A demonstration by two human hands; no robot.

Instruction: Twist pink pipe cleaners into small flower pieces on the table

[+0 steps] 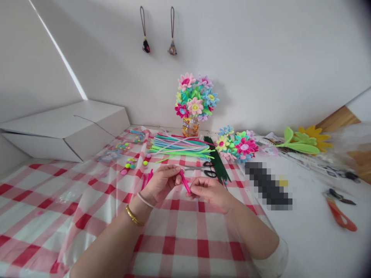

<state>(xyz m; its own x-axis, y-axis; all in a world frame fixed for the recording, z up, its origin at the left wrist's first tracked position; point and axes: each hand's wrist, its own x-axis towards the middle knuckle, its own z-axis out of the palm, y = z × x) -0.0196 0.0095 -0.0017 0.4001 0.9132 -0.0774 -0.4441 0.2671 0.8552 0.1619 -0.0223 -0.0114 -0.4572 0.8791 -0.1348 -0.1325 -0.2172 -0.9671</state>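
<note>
My left hand [162, 183] and my right hand [209, 192] meet over the red-and-white checked tablecloth [174, 231]. Both pinch a short pink pipe cleaner [184, 182] that runs slanted between their fingertips. The left wrist wears a gold bangle and a pale band. More pink pipe cleaner pieces [147, 178] lie on the cloth just left of my left hand. A pair of black-handled scissors [206, 169] rests just beyond my fingers.
A fan of loose coloured pipe cleaners [181, 148] and a dark green bundle [218, 162] lie behind. A jar bouquet of pipe-cleaner flowers [194, 98] stands at the wall, more flowers [239, 146] to its right. White box [66, 129] at left; orange-handled tool [340, 216] at right.
</note>
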